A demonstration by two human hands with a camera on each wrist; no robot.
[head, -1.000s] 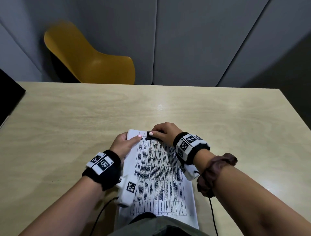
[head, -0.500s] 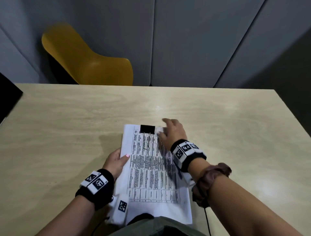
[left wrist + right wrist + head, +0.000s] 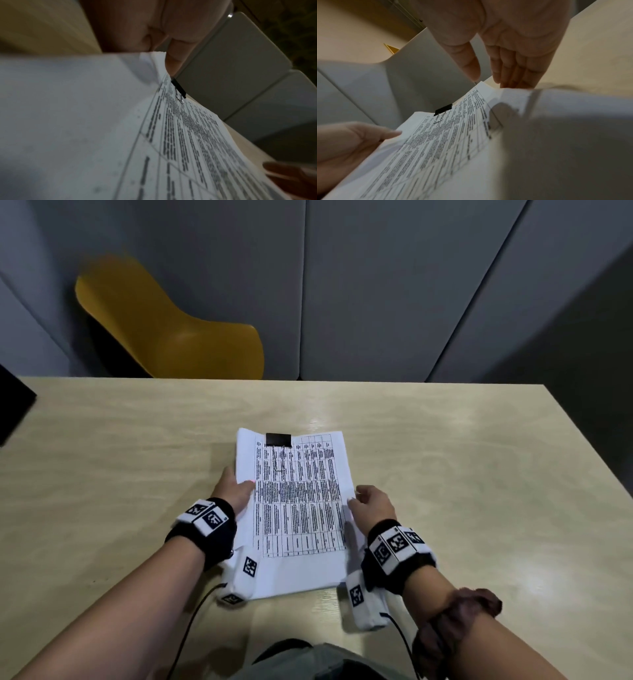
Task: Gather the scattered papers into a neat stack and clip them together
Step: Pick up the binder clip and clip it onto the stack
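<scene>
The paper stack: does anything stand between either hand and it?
Nothing visible does. The left hand pinches the paper stack at its left edge, and the right hand is at its right edge, fingers beneath it. The binder clip sits on the far edge, away from both.

A yellow chair (image 3: 164, 337) stands behind the table (image 3: 445, 474).

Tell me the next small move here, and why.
Probably lower the papers flat onto the table and let go. The clip already bites their far edge and the sheets look squared. The left hand pinches one side and the right hand touches the other with straight fingers, so the sides curl up.
</scene>
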